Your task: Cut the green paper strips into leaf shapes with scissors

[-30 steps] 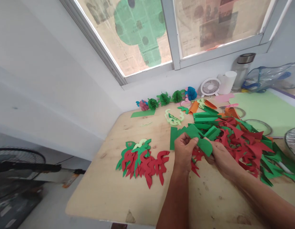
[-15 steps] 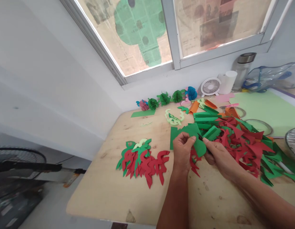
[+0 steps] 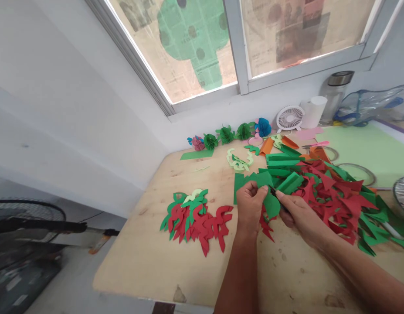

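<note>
Between thumb and fingers, my left hand (image 3: pixel 252 201) pinches a piece of green paper (image 3: pixel 271 205) with a rounded lower end. Closed around a pair of scissors (image 3: pixel 273 190), my right hand (image 3: pixel 295 208) is just right of it; only the dark blades show, at the paper's edge, and the handles are hidden in the fingers. Under and behind my hands lie more green paper and a few red scraps (image 3: pixel 266 225). To the left is a pile of red cut-out shapes (image 3: pixel 202 224) mixed with green cut-outs (image 3: pixel 175 209) and a pale green one.
Right of my hands spreads a heap of red scraps (image 3: pixel 332 196) and green strips. Honeycomb paper balls (image 3: pixel 226 135) line the wall, beside a small white fan (image 3: pixel 290 118) and a clear bottle (image 3: pixel 334 98). A pale green sheet (image 3: pixel 361 152) covers the back right of the wooden table (image 3: pixel 139 261).
The scissor blades have shifted slightly left across the green paper, and the rounded part of the paper hangs a little further left. Both hands keep their grip. The view has shifted slightly.
</note>
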Available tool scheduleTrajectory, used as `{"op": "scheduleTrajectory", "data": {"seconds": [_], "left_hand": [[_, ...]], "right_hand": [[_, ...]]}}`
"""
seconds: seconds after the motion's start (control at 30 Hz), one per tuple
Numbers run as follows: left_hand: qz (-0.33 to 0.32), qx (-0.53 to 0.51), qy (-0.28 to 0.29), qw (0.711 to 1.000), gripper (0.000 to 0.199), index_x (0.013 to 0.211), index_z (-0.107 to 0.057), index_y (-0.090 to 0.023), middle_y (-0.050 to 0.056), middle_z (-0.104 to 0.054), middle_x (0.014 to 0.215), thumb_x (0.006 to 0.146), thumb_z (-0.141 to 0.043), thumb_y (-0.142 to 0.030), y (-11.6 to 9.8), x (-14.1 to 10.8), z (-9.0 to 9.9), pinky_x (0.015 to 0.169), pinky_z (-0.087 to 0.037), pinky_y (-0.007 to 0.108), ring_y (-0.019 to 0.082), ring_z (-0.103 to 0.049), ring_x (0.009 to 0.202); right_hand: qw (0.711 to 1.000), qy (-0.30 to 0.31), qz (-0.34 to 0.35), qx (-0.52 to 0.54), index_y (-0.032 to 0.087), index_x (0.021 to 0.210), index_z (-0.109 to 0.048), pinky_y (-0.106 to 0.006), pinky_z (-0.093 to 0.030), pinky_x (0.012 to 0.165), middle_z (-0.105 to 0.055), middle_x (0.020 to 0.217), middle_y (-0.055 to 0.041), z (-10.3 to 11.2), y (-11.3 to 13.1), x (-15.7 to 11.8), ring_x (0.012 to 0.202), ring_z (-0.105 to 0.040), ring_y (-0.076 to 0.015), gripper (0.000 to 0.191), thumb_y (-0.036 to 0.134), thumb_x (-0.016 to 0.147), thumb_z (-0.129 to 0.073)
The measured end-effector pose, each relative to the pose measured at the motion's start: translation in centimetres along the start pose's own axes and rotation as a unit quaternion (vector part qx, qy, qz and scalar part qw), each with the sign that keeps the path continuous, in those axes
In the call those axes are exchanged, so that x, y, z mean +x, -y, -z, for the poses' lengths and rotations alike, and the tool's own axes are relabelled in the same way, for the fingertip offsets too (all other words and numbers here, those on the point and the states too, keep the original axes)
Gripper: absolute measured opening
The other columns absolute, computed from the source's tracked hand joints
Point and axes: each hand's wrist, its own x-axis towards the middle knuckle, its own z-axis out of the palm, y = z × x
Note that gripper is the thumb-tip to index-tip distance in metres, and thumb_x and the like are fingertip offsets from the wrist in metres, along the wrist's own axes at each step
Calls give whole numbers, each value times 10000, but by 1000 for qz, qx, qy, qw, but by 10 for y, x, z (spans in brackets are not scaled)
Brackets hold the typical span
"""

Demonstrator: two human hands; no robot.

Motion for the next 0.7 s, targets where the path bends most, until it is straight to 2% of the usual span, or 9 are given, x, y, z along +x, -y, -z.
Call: {"op": "scheduleTrajectory", "data": {"seconds": [0.33, 0.7], "left_hand": [[22, 33, 31, 999, 128, 634, -595, -132, -26, -523, 534, 600, -665, -235, 0, 4, 5, 537, -388, 210, 79, -466, 511], [33, 14, 35, 999, 136, 627, -586, -132, -16, -550, 560, 589, -669, -233, -1, 2, 5, 550, -395, 214, 83, -487, 531]], "right_hand": [[1000, 22, -7, -10, 207, 470, -285, -253, -92, 402, -215, 396, 85, 3, 0, 2, 376, -150, -56, 511, 549, 815, -443], [999, 18, 1, -38, 212, 488, -272, -253, -87, 403, -211, 393, 88, 3, 2, 2, 378, -135, -62, 499, 550, 820, -430]]}}
